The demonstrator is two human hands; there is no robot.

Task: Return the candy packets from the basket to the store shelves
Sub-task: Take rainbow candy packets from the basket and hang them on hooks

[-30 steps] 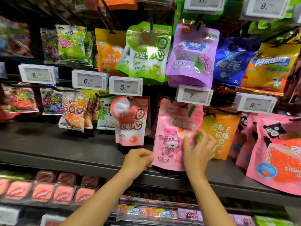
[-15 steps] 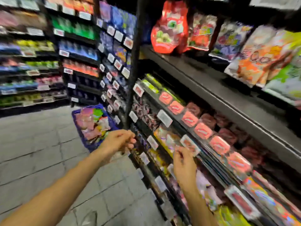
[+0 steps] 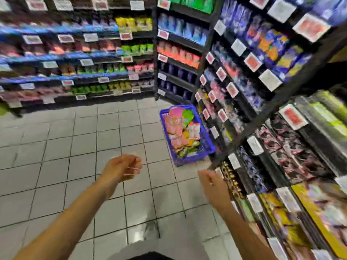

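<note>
Candy packets (image 3: 181, 133), pink, green, orange and white, lie heaped in a blue basket (image 3: 205, 142) that stands on the tiled floor (image 3: 75, 139), just beside the foot of the shelves (image 3: 262, 113) on the right. The left hand (image 3: 122, 168) hangs over the floor with fingers loosely curled and holds nothing. The right hand (image 3: 213, 186) is near the low shelves and blurred, so I cannot tell how its fingers lie.

Grey tiled floor (image 3: 56, 147); dark stocked racks with white price tags (image 3: 238, 47) along back and right.
</note>
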